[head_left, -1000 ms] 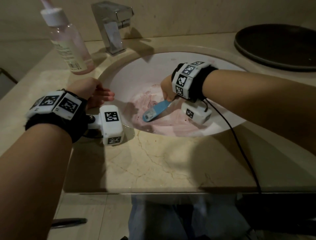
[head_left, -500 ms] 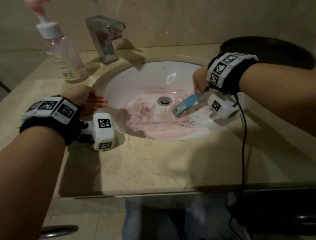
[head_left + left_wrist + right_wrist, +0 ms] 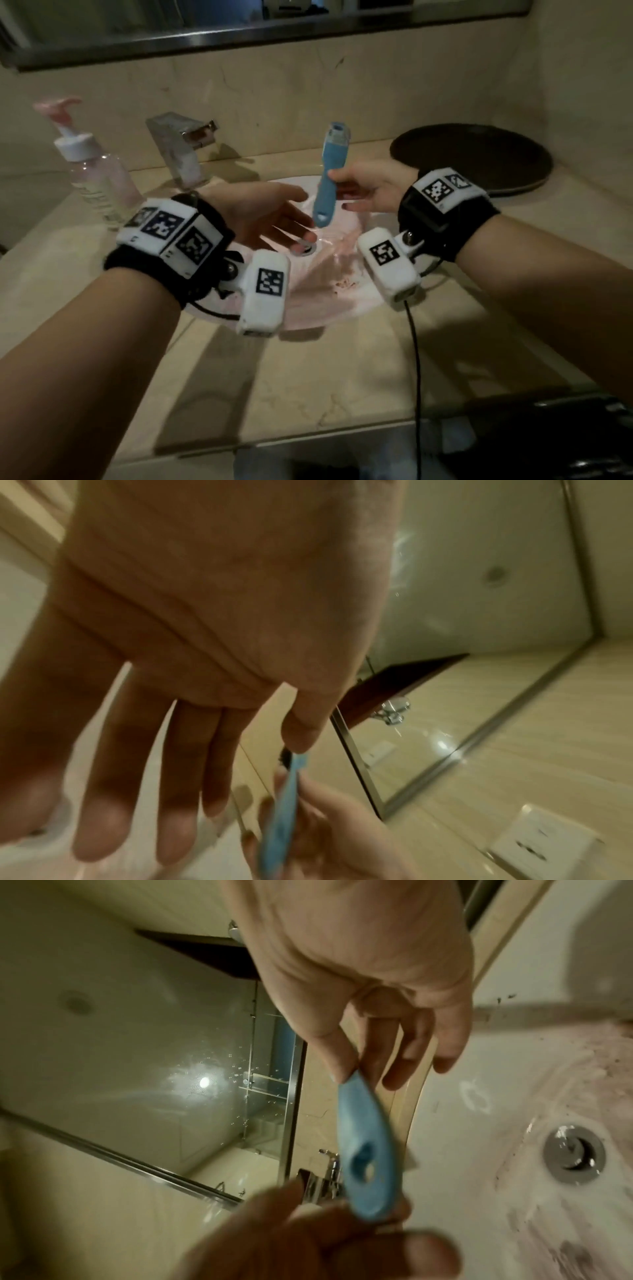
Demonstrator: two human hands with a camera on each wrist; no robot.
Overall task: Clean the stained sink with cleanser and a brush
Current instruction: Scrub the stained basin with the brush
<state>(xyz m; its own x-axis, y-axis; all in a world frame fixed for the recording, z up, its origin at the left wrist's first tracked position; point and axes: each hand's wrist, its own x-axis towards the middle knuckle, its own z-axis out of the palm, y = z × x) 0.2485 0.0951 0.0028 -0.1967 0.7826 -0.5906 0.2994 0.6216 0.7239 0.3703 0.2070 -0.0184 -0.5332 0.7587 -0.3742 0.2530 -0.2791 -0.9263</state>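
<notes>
Lifted from the sink (image 3: 346, 301), the brush (image 3: 329, 178) stood upright, pinched by the right hand (image 3: 373, 192); at nine o'clock, the left hand (image 3: 260, 212) reached flat-fingered, seemingly to take it.

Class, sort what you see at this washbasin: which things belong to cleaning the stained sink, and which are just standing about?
Belongs to the job:
- blue brush, pinched in the right hand
- stained sink
- pump bottle, probably the cleanser
- left hand, open below the brush

Just there:
- faucet
- dark round tray
- mirror
</notes>
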